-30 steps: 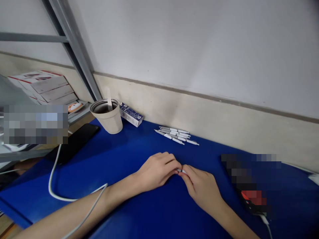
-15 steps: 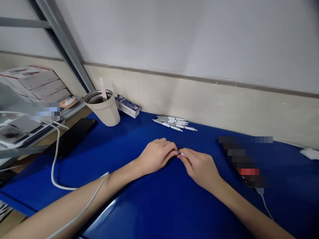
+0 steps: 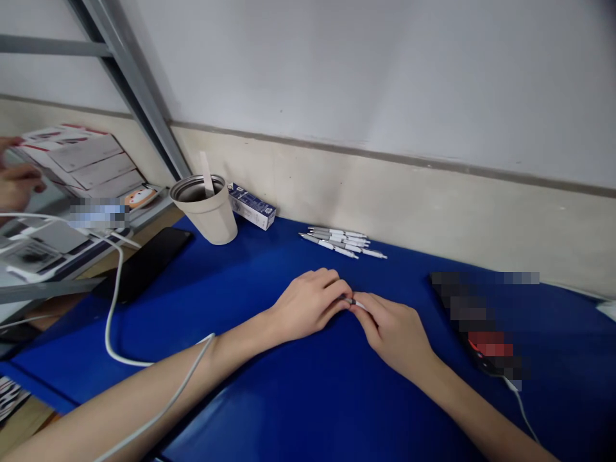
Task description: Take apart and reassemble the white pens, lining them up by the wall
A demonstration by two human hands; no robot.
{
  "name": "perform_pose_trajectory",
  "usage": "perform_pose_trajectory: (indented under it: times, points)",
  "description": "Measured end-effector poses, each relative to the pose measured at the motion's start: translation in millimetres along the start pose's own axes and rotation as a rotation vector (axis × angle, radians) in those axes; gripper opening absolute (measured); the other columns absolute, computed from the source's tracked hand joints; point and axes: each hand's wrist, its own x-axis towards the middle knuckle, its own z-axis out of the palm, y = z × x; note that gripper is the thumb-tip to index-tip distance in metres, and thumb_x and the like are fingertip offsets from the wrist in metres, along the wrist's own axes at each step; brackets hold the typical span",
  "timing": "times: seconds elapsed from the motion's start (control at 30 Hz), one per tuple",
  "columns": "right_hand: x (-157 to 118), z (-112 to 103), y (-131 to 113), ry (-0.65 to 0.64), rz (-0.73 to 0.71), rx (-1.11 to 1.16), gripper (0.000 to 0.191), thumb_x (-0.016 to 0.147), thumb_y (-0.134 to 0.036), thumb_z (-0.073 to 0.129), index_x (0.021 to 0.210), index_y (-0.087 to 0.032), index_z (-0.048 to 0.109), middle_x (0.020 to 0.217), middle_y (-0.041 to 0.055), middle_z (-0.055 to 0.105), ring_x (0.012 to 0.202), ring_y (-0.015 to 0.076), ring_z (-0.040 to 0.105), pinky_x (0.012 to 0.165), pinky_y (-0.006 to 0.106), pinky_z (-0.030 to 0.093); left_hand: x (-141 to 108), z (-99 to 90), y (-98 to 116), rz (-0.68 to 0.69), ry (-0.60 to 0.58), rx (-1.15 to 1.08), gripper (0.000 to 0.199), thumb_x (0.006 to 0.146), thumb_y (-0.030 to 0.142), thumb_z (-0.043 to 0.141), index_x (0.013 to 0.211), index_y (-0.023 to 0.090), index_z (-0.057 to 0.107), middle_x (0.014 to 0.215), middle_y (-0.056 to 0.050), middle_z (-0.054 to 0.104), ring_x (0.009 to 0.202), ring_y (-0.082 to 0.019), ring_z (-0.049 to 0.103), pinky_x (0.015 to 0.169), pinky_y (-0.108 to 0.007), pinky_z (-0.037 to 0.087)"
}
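Fingertips of my left hand (image 3: 312,305) and my right hand (image 3: 395,327) meet over the middle of the blue table (image 3: 298,404). Between them is a grey and white pen (image 3: 357,303), mostly covered by the fingers. My left hand pinches its grey end, and my right hand is closed round its white part. Beyond the hands, near the wall, several grey and white pens (image 3: 337,240) lie in a loose pile.
A beige cup (image 3: 206,215) with a stick in it stands beside a small blue and white box (image 3: 253,206). A black phone (image 3: 151,263) lies left, another device (image 3: 474,327) right. A white cable crosses my left forearm. Another person's hand (image 3: 17,183) is near stacked boxes (image 3: 91,163).
Another person's hand has come into view at the left edge. The view has shifted slightly, so things sit a little further right. Both my hands still hold the pen.
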Motion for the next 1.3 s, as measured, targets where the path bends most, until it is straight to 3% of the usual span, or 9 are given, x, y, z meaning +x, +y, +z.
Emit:
perform_pose_trajectory:
  times: [0.13, 0.3, 0.47, 0.67, 0.73, 0.93, 1.17, 1.3]
  points:
    - [0.2, 1.9, 0.7, 0.012, -0.005, 0.003, 0.022, 0.097, -0.031, 0.041, 0.1, -0.024, 0.062, 0.077, -0.0012, 0.068, 0.063, 0.0135, 0.062, 0.055, 0.025, 0.033, 1.4, 5.1, -2.8, -0.102, -0.014, 0.054, 0.032, 0.1, 0.034, 0.035, 0.084, 0.017, 0.057, 0.079, -0.002, 0.063, 0.076, -0.016, 0.054, 0.071, -0.028, 0.04]
    - [1.8, 1.6, -1.8, 0.007, -0.042, -0.019, 0.025, 0.098, -0.031, 0.041, 0.09, -0.022, 0.063, 0.069, -0.0009, 0.064, 0.058, 0.0126, 0.059, 0.054, 0.025, 0.031, 3.8, 5.2, -1.9, -0.147, -0.081, 0.149, 0.044, 0.101, 0.033, 0.029, 0.071, 0.017, 0.058, 0.068, -0.002, 0.062, 0.069, -0.017, 0.053, 0.065, -0.031, 0.036]
    - [1.3, -1.7, -4.7, 0.018, -0.08, -0.023, 0.023, 0.096, -0.028, 0.043, 0.086, -0.02, 0.062, 0.07, -0.0005, 0.063, 0.062, 0.013, 0.057, 0.057, 0.026, 0.033, 3.3, 3.3, -0.3, -0.177, -0.077, 0.163, 0.05, 0.101, 0.034, 0.029, 0.063, 0.016, 0.055, 0.064, -0.003, 0.061, 0.07, -0.018, 0.052, 0.067, -0.032, 0.036]
    - [2.9, -2.4, -4.8, 0.017, -0.028, 0.021, 0.02, 0.096, -0.023, 0.041, 0.093, -0.019, 0.06, 0.078, 0.0006, 0.062, 0.065, 0.0123, 0.056, 0.059, 0.025, 0.034, 0.5, 1.6, 3.0, -0.018, -0.017, 0.091, 0.029, 0.097, 0.04, 0.041, 0.099, 0.017, 0.058, 0.091, -0.005, 0.062, 0.084, -0.019, 0.053, 0.073, -0.031, 0.04]
    - [3.6, -2.3, -5.2, 0.011, -0.034, 0.033, 0.02, 0.097, -0.024, 0.041, 0.091, -0.019, 0.059, 0.077, 0.0006, 0.062, 0.066, 0.0124, 0.056, 0.059, 0.025, 0.034, 0.4, 3.2, 1.8, -0.04, -0.041, 0.082, 0.028, 0.098, 0.038, 0.039, 0.094, 0.017, 0.058, 0.085, -0.004, 0.062, 0.078, -0.018, 0.053, 0.07, -0.031, 0.039]
    - [2.5, -2.7, -5.6, 0.034, -0.024, 0.031, 0.019, 0.097, -0.023, 0.041, 0.095, -0.018, 0.059, 0.078, 0.0008, 0.061, 0.064, 0.0118, 0.054, 0.057, 0.024, 0.033, 1.8, 6.3, -8.3, -0.294, -0.065, 0.053, 0.046, 0.101, 0.037, 0.029, 0.069, 0.018, 0.056, 0.065, -0.002, 0.056, 0.063, -0.016, 0.051, 0.066, -0.03, 0.038]
    - [2.4, -4.3, -9.0, 0.015, 0.024, 0.064, 0.02, 0.096, -0.024, 0.041, 0.093, -0.02, 0.06, 0.077, 0.0004, 0.061, 0.065, 0.0123, 0.054, 0.059, 0.025, 0.034, 0.1, 2.5, -4.2, -0.153, 0.002, -0.078, 0.021, 0.098, 0.031, 0.041, 0.093, 0.019, 0.057, 0.087, -0.002, 0.062, 0.081, -0.017, 0.052, 0.075, -0.03, 0.041]
    - [2.9, -4.5, -7.3, 0.048, 0.136, 0.136, 0.018, 0.094, -0.024, 0.042, 0.091, -0.02, 0.06, 0.077, 0.0002, 0.062, 0.063, 0.0117, 0.054, 0.059, 0.025, 0.034, 0.3, 2.5, -7.1, -0.238, 0.128, -0.061, 0.025, 0.099, 0.028, 0.038, 0.096, 0.02, 0.061, 0.089, -0.003, 0.06, 0.086, -0.018, 0.051, 0.081, -0.033, 0.041]
